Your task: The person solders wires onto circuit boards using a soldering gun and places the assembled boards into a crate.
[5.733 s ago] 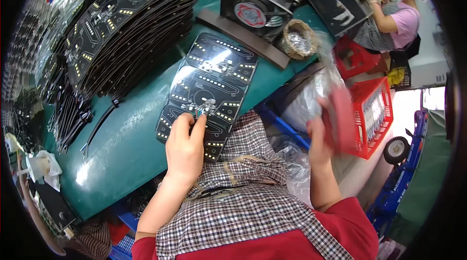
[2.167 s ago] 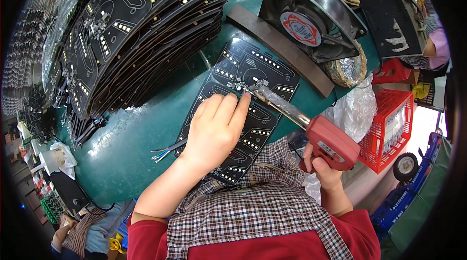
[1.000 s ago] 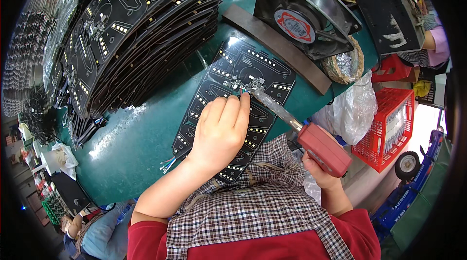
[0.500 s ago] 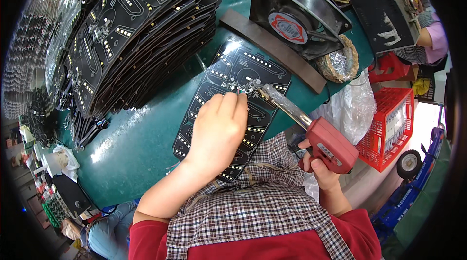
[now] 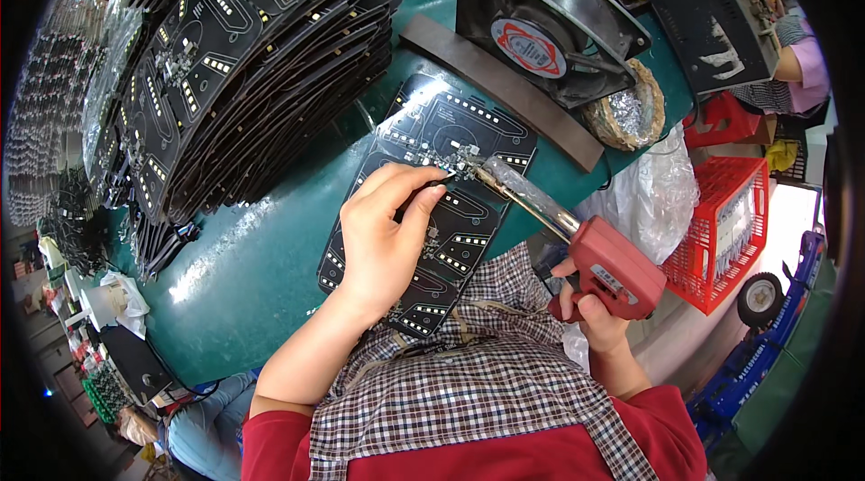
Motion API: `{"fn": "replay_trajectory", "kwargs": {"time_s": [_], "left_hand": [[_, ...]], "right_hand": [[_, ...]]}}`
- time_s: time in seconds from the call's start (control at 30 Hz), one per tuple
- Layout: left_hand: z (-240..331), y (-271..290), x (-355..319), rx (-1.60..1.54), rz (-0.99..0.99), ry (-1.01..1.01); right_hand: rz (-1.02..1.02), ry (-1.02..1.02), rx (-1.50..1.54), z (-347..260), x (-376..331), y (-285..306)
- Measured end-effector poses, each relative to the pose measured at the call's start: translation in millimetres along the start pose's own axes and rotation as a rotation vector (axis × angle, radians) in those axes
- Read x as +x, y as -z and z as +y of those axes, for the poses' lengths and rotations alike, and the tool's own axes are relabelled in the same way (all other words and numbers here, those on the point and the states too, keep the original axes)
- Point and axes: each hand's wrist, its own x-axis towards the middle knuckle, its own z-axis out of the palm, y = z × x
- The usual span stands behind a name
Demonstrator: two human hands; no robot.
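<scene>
I observed the left hand pinching a thin wire over a flat, glossy black circuit board beneath it, the right hand gripping a hard red pistol-shaped soldering iron.

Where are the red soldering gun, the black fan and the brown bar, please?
Red soldering gun (image 5: 617,267): head view, its body.
Black fan (image 5: 529,47): head view, its hub.
Brown bar (image 5: 502,92): head view, its middle.
</scene>
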Motion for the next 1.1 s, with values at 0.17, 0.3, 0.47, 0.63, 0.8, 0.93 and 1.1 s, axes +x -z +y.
{"fn": "replay_trajectory", "kwargs": {"time_s": [0.17, 0.3, 0.47, 0.63, 0.8, 0.93, 1.1], "left_hand": [[-3.7, -0.8, -2.1, 0.217, -0.043, -0.192], [3.7, -5.4, -9.8, 0.652, -0.062, -0.437], [0.3, -4.1, -7.4, 0.626, -0.06, -0.497], [1.5, -9.1, -11.4, 0.673, -0.042, -0.479], [3.8, -10.1, -12.1, 0.709, -0.077, -0.486], [4.0, -12.0, -13.6, 0.771, -0.05, -0.491], [2.2, -13.7, -15.6, 0.804, -0.029, -0.486]], "right_hand": [[0.064, -0.012, -0.029, -0.9, 0.2, -0.5], [0.034, -0.014, 0.014, -2.3, -0.2, -1.4], [-0.031, -0.029, -0.036, 0.8, -0.3, 4.0], [0.005, -0.089, -0.106, 6.2, -1.1, 3.5], [0.043, -0.124, -0.122, 7.8, -2.1, 2.0], [0.039, -0.104, -0.325, 13.7, -6.0, 10.6], [0.034, -0.037, -0.338, 8.8, -1.4, 3.4]]}}
